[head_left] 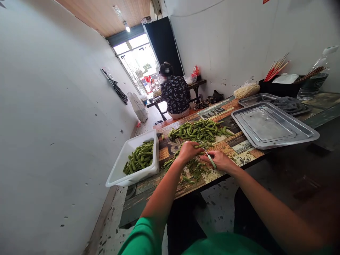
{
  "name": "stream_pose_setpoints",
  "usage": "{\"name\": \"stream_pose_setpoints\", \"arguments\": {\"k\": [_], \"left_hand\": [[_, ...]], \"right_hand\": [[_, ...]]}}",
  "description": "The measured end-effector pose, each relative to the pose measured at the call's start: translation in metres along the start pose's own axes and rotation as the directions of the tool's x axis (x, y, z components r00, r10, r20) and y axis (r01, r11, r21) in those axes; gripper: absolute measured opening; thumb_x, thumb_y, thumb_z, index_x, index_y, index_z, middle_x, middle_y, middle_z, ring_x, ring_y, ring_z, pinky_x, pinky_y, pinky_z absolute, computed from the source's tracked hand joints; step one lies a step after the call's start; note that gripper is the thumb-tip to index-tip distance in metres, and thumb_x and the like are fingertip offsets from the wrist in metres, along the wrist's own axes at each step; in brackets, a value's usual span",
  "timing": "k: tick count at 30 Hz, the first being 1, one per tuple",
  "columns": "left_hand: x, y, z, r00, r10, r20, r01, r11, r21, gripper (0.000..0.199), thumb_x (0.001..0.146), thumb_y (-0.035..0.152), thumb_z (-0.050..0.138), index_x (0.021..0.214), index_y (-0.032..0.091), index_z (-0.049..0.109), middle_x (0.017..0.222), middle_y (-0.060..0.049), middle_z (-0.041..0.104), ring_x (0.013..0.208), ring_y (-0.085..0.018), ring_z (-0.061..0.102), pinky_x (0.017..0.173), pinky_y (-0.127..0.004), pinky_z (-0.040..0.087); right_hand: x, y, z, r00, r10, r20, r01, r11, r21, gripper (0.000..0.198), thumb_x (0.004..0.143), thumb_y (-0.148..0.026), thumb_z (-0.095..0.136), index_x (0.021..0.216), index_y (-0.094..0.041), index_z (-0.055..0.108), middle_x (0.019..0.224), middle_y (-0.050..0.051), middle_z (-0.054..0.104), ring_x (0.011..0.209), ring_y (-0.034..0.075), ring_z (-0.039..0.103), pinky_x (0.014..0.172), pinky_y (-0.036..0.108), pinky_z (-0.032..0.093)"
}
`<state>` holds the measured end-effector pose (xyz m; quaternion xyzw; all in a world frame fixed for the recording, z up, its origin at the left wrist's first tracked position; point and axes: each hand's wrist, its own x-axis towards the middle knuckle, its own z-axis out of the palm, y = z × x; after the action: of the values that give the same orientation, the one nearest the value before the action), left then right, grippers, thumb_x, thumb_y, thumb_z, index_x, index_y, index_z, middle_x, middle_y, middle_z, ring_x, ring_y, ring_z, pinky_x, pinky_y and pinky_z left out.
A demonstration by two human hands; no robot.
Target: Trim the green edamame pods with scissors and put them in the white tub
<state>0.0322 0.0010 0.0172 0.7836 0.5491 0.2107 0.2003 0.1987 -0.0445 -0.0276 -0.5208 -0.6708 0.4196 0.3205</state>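
Between the fingers of my left hand (pixel 189 152) is a green edamame pod (pixel 198 146), pinched over the middle of the table. My right hand (pixel 218 160) is closed on a pair of scissors with pale green handles (pixel 211 161); the blades point at the pod. Behind both hands lies a heap of whole edamame pods (pixel 200 130). Cut bits and trimmings (pixel 195 169) are strewn under and in front of my hands. To the left, a white plastic bin (pixel 154 161) holds many more pods.
On the right of the patterned table (pixel 243 148) lies a metal tray (pixel 268 124), with a dark cloth (pixel 288 104) behind it. Farther back are a black box of skewers (pixel 268 86), a plastic bottle (pixel 315 85) and a bagged pale bundle (pixel 246 90). A person (pixel 175 92) sits beyond the table.
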Motion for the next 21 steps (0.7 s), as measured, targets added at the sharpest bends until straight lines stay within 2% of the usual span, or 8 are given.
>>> {"name": "stream_pose_setpoints", "arguments": {"k": [3, 6, 10, 12, 14, 17, 19, 21], "left_hand": [[-0.001, -0.001, 0.000, 1.000, -0.007, -0.013, 0.007, 1.000, 0.009, 0.034, 0.067, 0.047, 0.063, 0.062, 0.014, 0.066, 0.051, 0.005, 0.040, 0.055, -0.008, 0.032, 0.054, -0.023, 0.024], [-0.001, -0.003, 0.001, 0.996, -0.078, -0.036, 0.077, 0.997, -0.031, 0.034, 0.062, 0.048, 0.068, 0.066, 0.014, 0.068, 0.053, 0.005, 0.041, 0.056, -0.008, 0.035, 0.054, -0.022, 0.025], [-0.001, -0.008, 0.002, 0.987, -0.152, 0.044, 0.158, 0.937, -0.311, 0.038, 0.056, 0.049, 0.073, 0.064, 0.013, 0.064, 0.050, 0.006, 0.037, 0.050, -0.006, 0.031, 0.050, -0.022, 0.022], [-0.001, -0.010, 0.001, 0.980, -0.156, 0.124, 0.199, 0.820, -0.537, 0.042, 0.057, 0.051, 0.073, 0.064, 0.012, 0.061, 0.050, 0.006, 0.039, 0.046, -0.004, 0.030, 0.047, -0.021, 0.020], [-0.001, -0.011, -0.001, 0.965, -0.148, 0.214, 0.259, 0.637, -0.726, 0.044, 0.056, 0.050, 0.075, 0.072, 0.012, 0.062, 0.055, 0.005, 0.048, 0.043, -0.003, 0.029, 0.044, -0.021, 0.018], [-0.001, -0.012, -0.001, 0.953, -0.142, 0.268, 0.302, 0.386, -0.872, 0.045, 0.053, 0.043, 0.080, 0.078, 0.010, 0.061, 0.065, 0.001, 0.058, 0.040, 0.000, 0.026, 0.042, -0.020, 0.014], [-0.002, -0.012, 0.000, 0.952, -0.163, 0.258, 0.298, 0.311, -0.902, 0.042, 0.053, 0.039, 0.081, 0.071, 0.009, 0.059, 0.064, 0.000, 0.058, 0.040, 0.001, 0.026, 0.041, -0.020, 0.013], [-0.003, -0.010, 0.002, 0.951, -0.183, 0.248, 0.293, 0.281, -0.914, 0.040, 0.053, 0.038, 0.081, 0.065, 0.009, 0.057, 0.060, 0.000, 0.056, 0.040, 0.001, 0.027, 0.041, -0.020, 0.014]], "right_hand": [[-0.005, -0.008, -0.003, 1.000, 0.018, 0.000, -0.018, 1.000, -0.001, 0.044, 0.071, -0.059, 0.061, 0.075, -0.016, 0.068, 0.050, -0.001, 0.055, 0.045, 0.012, 0.050, 0.044, 0.022, 0.032], [-0.010, -0.014, -0.005, 0.999, 0.050, 0.001, -0.050, 0.998, 0.040, 0.043, 0.071, -0.058, 0.062, 0.069, -0.016, 0.067, 0.046, -0.001, 0.052, 0.042, 0.012, 0.050, 0.044, 0.023, 0.035], [-0.012, -0.017, -0.006, 0.997, 0.080, -0.014, -0.077, 0.981, 0.178, 0.042, 0.069, -0.057, 0.065, 0.064, -0.016, 0.060, 0.045, -0.002, 0.051, 0.039, 0.011, 0.051, 0.043, 0.022, 0.038], [-0.011, -0.017, -0.006, 0.992, 0.129, -0.014, -0.121, 0.957, 0.263, 0.043, 0.068, -0.058, 0.066, 0.064, -0.017, 0.056, 0.047, -0.003, 0.051, 0.039, 0.010, 0.050, 0.040, 0.021, 0.037], [-0.011, -0.016, -0.004, 0.983, 0.183, 0.013, -0.177, 0.923, 0.342, 0.044, 0.067, -0.060, 0.066, 0.067, -0.018, 0.053, 0.050, -0.003, 0.052, 0.038, 0.009, 0.049, 0.035, 0.020, 0.034], [-0.011, -0.015, -0.001, 0.976, 0.205, 0.071, -0.215, 0.882, 0.419, 0.046, 0.066, -0.062, 0.066, 0.070, -0.018, 0.051, 0.053, -0.004, 0.053, 0.040, 0.009, 0.050, 0.030, 0.019, 0.029], [-0.011, -0.016, 0.003, 0.979, 0.184, 0.093, -0.206, 0.874, 0.440, 0.046, 0.065, -0.061, 0.067, 0.069, -0.018, 0.050, 0.052, -0.004, 0.052, 0.040, 0.009, 0.049, 0.029, 0.018, 0.030], [-0.011, -0.018, 0.007, 0.981, 0.162, 0.104, -0.191, 0.881, 0.433, 0.046, 0.065, -0.061, 0.067, 0.068, -0.018, 0.050, 0.052, -0.004, 0.052, 0.040, 0.008, 0.049, 0.030, 0.018, 0.031]]}}
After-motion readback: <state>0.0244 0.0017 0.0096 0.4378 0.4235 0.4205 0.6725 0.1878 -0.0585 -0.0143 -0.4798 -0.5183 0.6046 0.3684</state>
